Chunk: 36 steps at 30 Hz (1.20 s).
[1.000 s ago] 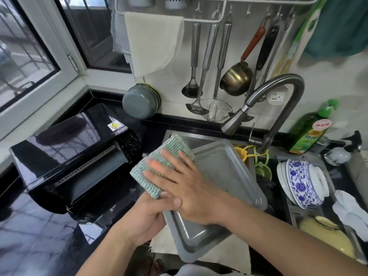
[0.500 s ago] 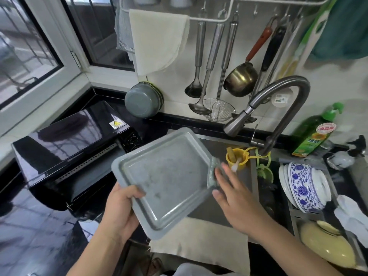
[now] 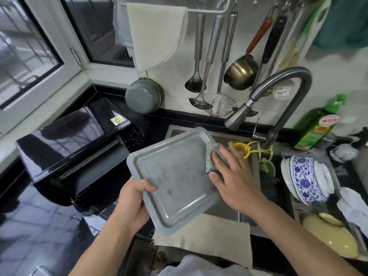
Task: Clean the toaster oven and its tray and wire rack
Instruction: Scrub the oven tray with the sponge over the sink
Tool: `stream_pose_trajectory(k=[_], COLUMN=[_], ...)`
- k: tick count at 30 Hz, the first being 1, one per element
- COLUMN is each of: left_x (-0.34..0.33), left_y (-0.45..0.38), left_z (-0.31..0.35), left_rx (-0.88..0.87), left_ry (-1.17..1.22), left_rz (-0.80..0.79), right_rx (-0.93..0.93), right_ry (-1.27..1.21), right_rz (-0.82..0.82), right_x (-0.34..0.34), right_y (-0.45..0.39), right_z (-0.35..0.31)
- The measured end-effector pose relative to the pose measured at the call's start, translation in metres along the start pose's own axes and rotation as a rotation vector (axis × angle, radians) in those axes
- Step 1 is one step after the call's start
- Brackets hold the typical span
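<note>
I hold the grey metal oven tray (image 3: pixel 175 182) tilted over the sink, its dull, stained face toward me. My left hand (image 3: pixel 131 204) grips the tray's lower left edge, thumb on the face and fingers behind. With fairly straight fingers, my right hand (image 3: pixel 233 180) presses a green-grey scrub pad (image 3: pixel 211 156) flat on the tray's right side near its upper corner. The black toaster oven (image 3: pixel 75 148) stands on the counter to the left, its door hanging open. No wire rack is visible.
A steel sink (image 3: pixel 225 212) lies under the tray, with the tap (image 3: pixel 278 92) arching over it. A beige cloth (image 3: pixel 203 236) covers the sink's front edge. Blue-and-white bowls (image 3: pixel 306 176), a yellow dish (image 3: pixel 330 238) and a green soap bottle (image 3: pixel 316 126) crowd the right. Utensils hang on the wall behind.
The tray was turned over and lifted, so its other face is toward me. My right hand moved from the left corner to the tray's right side and set the pad on its face.
</note>
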State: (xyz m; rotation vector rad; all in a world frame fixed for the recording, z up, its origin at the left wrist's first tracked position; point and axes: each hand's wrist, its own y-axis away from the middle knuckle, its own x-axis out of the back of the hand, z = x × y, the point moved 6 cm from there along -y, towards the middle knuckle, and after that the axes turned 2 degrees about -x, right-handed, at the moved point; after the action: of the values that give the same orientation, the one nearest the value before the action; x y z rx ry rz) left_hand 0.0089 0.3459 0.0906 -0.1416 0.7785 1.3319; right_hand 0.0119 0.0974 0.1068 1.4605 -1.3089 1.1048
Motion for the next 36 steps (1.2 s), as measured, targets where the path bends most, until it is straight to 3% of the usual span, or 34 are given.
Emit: stream_pose_trajectory(k=[3, 7, 13, 15, 19, 23, 27, 32, 36], left_x=[-0.022, -0.037, -0.037, -0.037, -0.043, -0.042, -0.041, -0.014, -0.012], left_y=[-0.001, -0.011, -0.002, 0.0, 0.015, 0.02, 0.014, -0.002, -0.013], left_z=[-0.009, -0.012, -0.006, -0.003, 0.002, -0.014, -0.013, 0.008, 0.005], left_rx=[0.033, 0.02, 0.008, 0.02, 0.118, 0.15, 0.134, 0.006, 0.014], left_ry=[-0.046, -0.041, -0.106, -0.082, 0.206, 0.383, 0.339, 0.361, 0.369], left_rz=[-0.117, -0.121, -0.232, -0.233, -0.426, -0.381, -0.275, -0.06, 0.151], right_rx=[0.144, 0.41, 0.326, 0.34, 0.426, 0.425, 0.383, 0.632, 0.742], right_ry=[-0.114, -0.341, -0.719, -0.729, -0.638, -0.536, -0.463, -0.194, -0.01], right_rz=[-0.023, -0.113, -0.303, -0.276, -0.261, -0.308, -0.274, -0.175, 0.037], right_x=[0.019, 0.026, 0.04, 0.041, 0.033, 0.029, 0.036, 0.019, 0.003], right_y=[-0.014, 0.009, 0.007, 0.008, 0.022, 0.025, 0.008, 0.044, 0.059], right_z=[-0.044, -0.122, -0.134, -0.142, -0.144, -0.132, -0.145, -0.142, -0.106])
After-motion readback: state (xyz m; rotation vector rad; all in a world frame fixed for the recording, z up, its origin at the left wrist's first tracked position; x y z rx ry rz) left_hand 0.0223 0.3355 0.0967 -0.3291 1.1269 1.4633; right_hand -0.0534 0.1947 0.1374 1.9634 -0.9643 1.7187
